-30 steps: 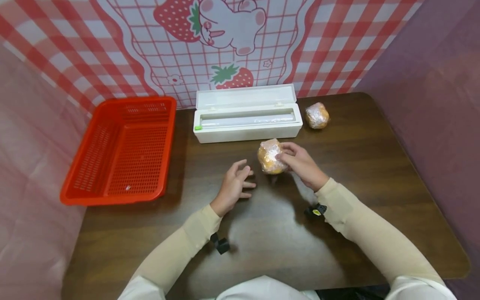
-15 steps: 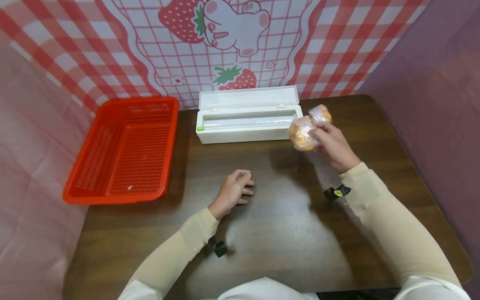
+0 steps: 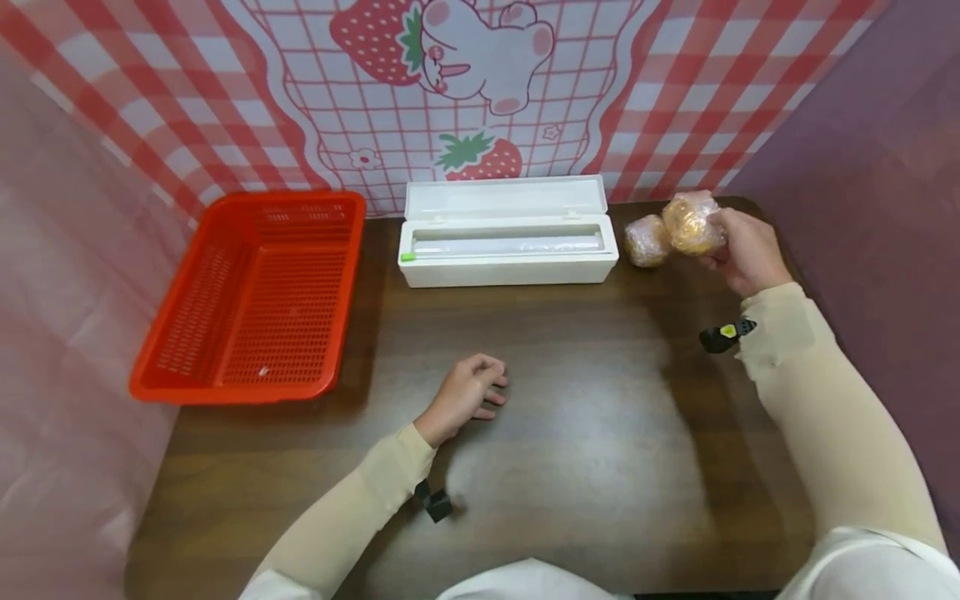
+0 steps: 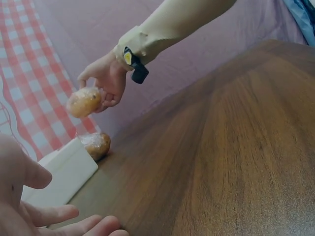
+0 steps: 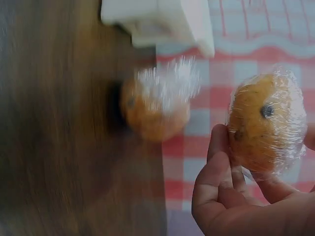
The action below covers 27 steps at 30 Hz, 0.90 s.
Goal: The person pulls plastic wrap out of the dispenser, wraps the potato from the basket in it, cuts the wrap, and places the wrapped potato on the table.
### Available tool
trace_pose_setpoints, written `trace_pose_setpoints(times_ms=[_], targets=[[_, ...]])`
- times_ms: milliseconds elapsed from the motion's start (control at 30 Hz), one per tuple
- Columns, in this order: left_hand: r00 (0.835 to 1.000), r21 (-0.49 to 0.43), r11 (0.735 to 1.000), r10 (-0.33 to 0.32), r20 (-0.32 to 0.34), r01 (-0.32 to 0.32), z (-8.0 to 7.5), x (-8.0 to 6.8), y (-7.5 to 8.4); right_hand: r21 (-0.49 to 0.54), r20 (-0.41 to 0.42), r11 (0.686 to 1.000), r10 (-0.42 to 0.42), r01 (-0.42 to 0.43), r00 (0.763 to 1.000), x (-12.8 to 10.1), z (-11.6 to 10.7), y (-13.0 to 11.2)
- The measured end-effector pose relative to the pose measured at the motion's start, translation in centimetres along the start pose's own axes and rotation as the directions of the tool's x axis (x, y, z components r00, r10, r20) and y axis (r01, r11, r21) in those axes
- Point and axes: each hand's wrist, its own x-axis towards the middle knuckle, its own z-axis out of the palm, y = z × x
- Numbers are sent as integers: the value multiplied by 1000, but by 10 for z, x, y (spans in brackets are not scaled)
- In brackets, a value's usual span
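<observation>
My right hand [image 3: 750, 248] holds a round golden bun [image 3: 692, 223] wrapped in cling film, thumb on one side and fingers on the other. Dark spots show on the bun in the right wrist view. A second wrapped bun [image 3: 647, 241] sits on the table by the right end of the white cling film box [image 3: 510, 271]; in the left wrist view, the held bun [image 4: 84, 102] hangs above it. My left hand [image 3: 463, 396] is loosely bent over the middle of the table, holding nothing, its fingers [image 4: 54, 215] spread in the left wrist view.
The box lid [image 3: 506, 198] stands raised, with a film roll [image 3: 506, 244] inside and a green slider [image 3: 408, 257] at its left end. A red plastic basket [image 3: 341, 333] with a small white scrap stands at the left. Behind the brown table [image 3: 555, 492] hangs a checked cloth [image 3: 690, 83].
My right hand has carried the bun from the table's middle to the right and back, up beside the other bun. The left hand has shifted slightly down, its fingers drawing in.
</observation>
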Motion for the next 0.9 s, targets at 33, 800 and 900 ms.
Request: trace_pose_setpoints(times_ms=[33,800,900], targets=[[1000,4,1000,3,5,-3,0,0,0,3,-25,1000,11,-11,1000,5,-4,-2],[1000,-24,1000,10,18,-10,11,-4,-12,-161,-234,978,95,-135,968,42,-68,26],[1000,-29,1000,4,13,-4,10,-6,-14,-158,-227,973,132,-170,965,41,-69,31]])
